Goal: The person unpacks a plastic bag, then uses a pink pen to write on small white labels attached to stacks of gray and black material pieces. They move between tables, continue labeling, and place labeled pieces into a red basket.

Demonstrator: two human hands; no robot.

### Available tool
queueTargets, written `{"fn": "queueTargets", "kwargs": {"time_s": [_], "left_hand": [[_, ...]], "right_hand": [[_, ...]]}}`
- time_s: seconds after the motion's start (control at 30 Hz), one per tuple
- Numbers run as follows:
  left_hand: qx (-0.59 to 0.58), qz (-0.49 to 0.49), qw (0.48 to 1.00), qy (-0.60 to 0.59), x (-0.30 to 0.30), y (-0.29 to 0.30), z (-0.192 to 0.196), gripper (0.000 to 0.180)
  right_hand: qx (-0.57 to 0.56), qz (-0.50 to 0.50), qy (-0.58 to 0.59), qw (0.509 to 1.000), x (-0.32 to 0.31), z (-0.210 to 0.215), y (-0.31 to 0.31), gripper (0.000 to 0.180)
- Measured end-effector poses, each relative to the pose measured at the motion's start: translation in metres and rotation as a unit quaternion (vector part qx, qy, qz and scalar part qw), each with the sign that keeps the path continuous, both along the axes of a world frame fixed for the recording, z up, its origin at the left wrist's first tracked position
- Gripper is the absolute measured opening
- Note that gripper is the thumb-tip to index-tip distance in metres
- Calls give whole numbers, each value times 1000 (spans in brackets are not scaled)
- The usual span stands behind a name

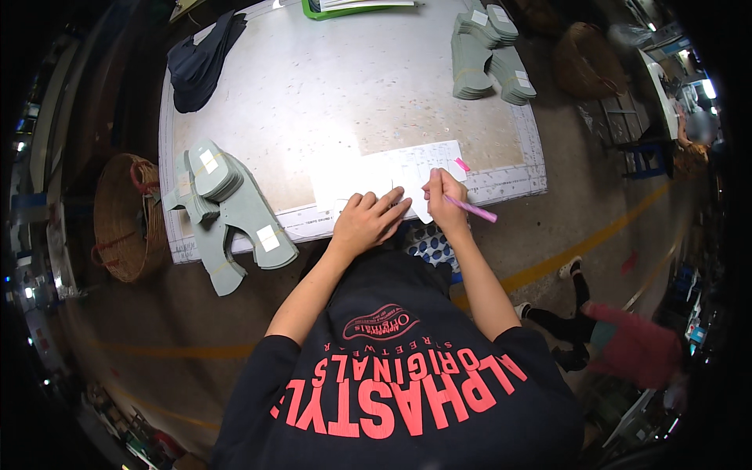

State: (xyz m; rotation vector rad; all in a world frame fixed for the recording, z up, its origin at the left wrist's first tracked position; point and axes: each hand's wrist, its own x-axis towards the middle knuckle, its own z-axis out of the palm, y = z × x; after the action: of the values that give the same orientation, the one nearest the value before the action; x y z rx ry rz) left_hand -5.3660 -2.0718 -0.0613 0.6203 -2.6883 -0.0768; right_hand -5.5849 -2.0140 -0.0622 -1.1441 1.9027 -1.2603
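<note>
Along the near edge of the white table (298, 94) lie white paper sheets (356, 168), overexposed in part. My left hand (370, 221) rests on them with its fingers stretched out and holds nothing. A purple pen (476, 210) slants out of my right hand (446, 202), which is closed around it, with the writing end over the paper. The tip itself is hidden by my fingers. Just beyond that hand a small pink piece (462, 164) lies at the paper's right edge; I cannot tell what it is.
Stacked grey-green cut pieces (249, 205) with white labels lie at the near left, more (472, 66) at the far right. Dark pieces (205, 66) and a green tray (345, 11) sit farther back. Woven baskets (125, 223) flank the table. A person (627, 341) is at the right.
</note>
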Motion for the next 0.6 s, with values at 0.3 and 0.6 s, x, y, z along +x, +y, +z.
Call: {"fn": "queueTargets", "kwargs": {"time_s": [0.3,0.6], "left_hand": [[0,11,1000,12,-1,0,-6,52],[-38,29,999,20,-4,0,-12,50]], "right_hand": [[-119,-24,118,986,21,-12,-24,40],[-116,23,116,986,19,-23,-20,29]]}}
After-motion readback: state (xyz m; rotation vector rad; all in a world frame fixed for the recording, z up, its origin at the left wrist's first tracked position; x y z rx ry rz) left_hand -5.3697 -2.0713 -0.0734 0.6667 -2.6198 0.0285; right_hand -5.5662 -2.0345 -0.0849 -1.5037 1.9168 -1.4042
